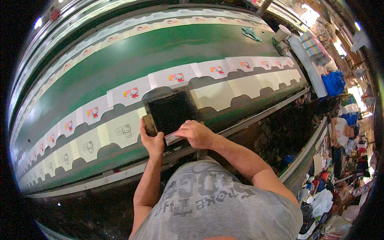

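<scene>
A dark printing screen (170,106) lies over the near row of pale fabric panels on the long green table, close to my body. My left hand (153,143) is at the screen's near left corner, its thumb and fingers around the frame's edge. My right hand (197,134) is closed at the near side, on a narrow strip with a reddish edge (173,138) that looks like a squeegee; the grip partly hides it. Left of the screen, a panel carries a black outline cartoon cat (126,131). Right of it, a cream panel (214,96) bears no visible print.
Beyond the screen runs a row of panels with coloured cat prints (176,77). The green table (160,44) has more printed rows at its far side. A teal cloth-like item (251,34) and a white bucket (282,33) are at the far right. Another person (343,132) is at right.
</scene>
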`<state>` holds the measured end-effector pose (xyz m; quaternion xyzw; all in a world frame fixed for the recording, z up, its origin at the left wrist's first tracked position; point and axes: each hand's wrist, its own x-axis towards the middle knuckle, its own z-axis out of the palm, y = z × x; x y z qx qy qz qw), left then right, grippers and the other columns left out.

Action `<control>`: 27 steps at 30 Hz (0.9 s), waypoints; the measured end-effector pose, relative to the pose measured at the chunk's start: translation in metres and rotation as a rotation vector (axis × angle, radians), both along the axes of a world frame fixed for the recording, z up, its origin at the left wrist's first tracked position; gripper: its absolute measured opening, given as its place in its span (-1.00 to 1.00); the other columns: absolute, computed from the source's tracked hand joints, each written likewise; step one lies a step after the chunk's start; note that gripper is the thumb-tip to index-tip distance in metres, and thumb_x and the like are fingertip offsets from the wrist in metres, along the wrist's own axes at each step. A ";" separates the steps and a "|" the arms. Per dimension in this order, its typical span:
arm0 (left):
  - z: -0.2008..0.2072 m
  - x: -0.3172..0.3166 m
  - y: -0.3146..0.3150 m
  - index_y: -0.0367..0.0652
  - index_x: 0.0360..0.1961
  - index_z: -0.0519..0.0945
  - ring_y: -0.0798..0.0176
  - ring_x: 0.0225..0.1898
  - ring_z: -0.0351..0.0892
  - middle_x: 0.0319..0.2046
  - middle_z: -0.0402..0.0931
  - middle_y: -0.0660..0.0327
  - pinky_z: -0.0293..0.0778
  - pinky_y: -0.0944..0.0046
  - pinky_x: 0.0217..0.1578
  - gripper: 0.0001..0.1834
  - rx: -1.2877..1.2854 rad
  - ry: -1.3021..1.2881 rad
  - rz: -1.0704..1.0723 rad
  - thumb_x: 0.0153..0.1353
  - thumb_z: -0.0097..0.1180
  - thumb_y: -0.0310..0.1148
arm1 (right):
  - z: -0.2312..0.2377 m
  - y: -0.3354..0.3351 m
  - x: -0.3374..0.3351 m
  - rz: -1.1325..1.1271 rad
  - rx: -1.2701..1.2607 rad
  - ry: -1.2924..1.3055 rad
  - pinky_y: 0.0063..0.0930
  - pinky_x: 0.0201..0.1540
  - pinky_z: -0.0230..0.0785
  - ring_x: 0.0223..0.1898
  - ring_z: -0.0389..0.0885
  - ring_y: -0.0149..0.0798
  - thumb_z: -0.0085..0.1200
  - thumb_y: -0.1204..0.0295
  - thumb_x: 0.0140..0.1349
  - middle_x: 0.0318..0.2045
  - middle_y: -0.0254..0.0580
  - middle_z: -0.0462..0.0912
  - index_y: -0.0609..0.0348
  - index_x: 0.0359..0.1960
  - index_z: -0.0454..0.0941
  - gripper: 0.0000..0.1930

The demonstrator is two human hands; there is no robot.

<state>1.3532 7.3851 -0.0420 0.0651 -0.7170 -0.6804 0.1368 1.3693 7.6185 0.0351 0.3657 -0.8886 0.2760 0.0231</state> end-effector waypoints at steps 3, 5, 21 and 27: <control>0.009 0.005 0.017 -0.31 0.67 0.28 0.12 0.33 0.60 0.41 0.54 0.01 0.51 0.16 0.37 0.09 -0.006 0.101 0.017 -0.02 0.21 -0.76 | -0.006 0.023 0.009 -0.059 -0.116 0.044 -0.07 0.17 0.53 0.07 0.71 0.02 0.37 0.58 0.14 0.00 -0.17 0.81 0.07 0.06 0.80 -0.60; 0.028 0.008 0.038 -0.31 0.68 0.27 0.11 0.39 0.56 0.45 0.51 -0.01 0.47 0.15 0.41 0.10 -0.059 0.097 0.040 -0.02 0.22 -0.75 | -0.006 0.043 0.016 -0.140 -0.142 0.077 -0.06 0.18 0.53 0.10 0.72 -0.01 0.45 0.56 0.09 0.01 -0.23 0.81 0.05 0.05 0.81 -0.58; 0.004 -0.006 0.259 -0.30 0.65 0.34 0.17 0.36 0.59 0.39 0.58 0.03 0.47 0.21 0.37 0.06 0.004 0.043 0.058 -0.01 0.25 -0.72 | -0.007 0.270 0.017 -0.129 -0.105 0.066 -0.04 0.25 0.51 0.14 0.70 0.05 0.23 0.58 0.18 0.07 -0.19 0.77 0.07 0.08 0.80 -0.60; 0.006 -0.008 0.263 -0.25 0.65 0.37 0.25 0.28 0.62 0.33 0.61 0.07 0.52 0.25 0.31 0.05 0.011 -0.011 0.073 -0.01 0.24 -0.75 | 0.002 0.271 0.004 -0.020 -0.007 0.106 -0.03 0.22 0.51 0.10 0.70 0.04 0.22 0.50 0.22 0.05 -0.13 0.74 0.11 0.10 0.75 -0.62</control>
